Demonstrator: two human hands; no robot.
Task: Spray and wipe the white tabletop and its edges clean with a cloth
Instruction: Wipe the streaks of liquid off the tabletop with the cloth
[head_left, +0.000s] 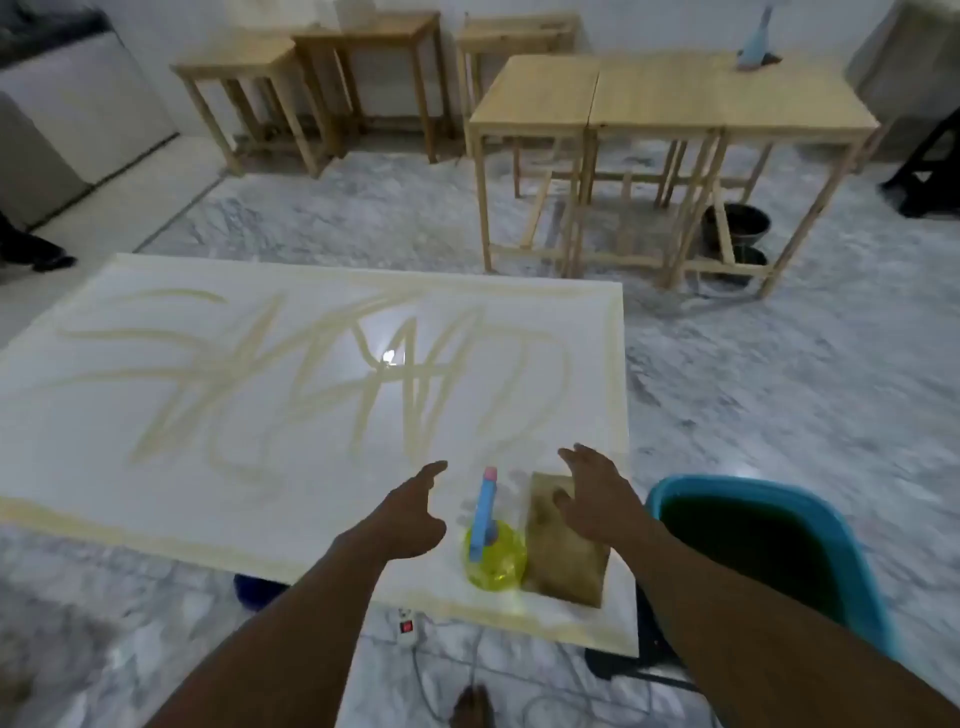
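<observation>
Left hand (410, 512) has loose, open fingers and holds nothing, just beside the spray bottle (491, 551). Right hand (597, 499) is spread over the brown cloth (566, 566); contact unclear. Both things sit at the smeared white tabletop's (208, 493) near right corner. Cloth likely soft, limp: bunch from top. Bottle likely light, rigid: grip the neck.

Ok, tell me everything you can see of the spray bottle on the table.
The spray bottle has a round, see-through yellow body, apparently plastic, and a blue trigger head with a pink nozzle tip pointing away from the person. It stands upright near the near right corner of the white tabletop, close beside a brown cloth on its right; whether they touch is unclear. Neither hand holds it: the left hand is open to its left, the right hand over the cloth.
</observation>
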